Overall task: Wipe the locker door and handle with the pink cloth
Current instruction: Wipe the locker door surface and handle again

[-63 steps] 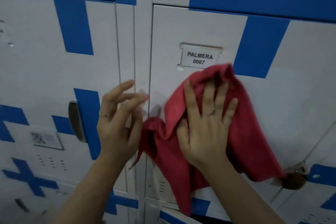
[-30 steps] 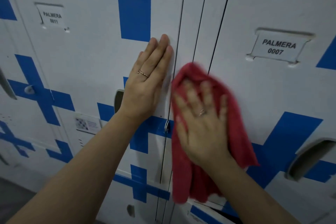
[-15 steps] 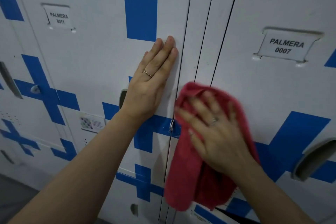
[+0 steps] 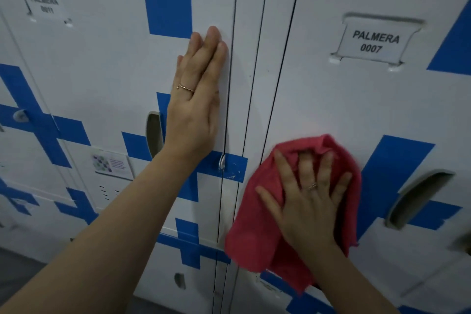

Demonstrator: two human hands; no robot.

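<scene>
The right hand [image 4: 305, 201] lies flat with fingers spread, pressing the pink cloth [image 4: 254, 234] against the lower left part of the locker door [image 4: 344, 109], at lower centre-right of the frame. The cloth's loose end hangs below the palm. The recessed handle [image 4: 418, 199] sits to the right, apart from the cloth. The left hand [image 4: 196, 109] is open, fingers straight and together, palm flat on the neighbouring door [image 4: 102, 71] at its right edge. The label plate [image 4: 374, 43] at upper right reads "PALMERA 0007". The blurred plate [image 4: 43, 4] at upper left shows only "PALMERA" clearly.
</scene>
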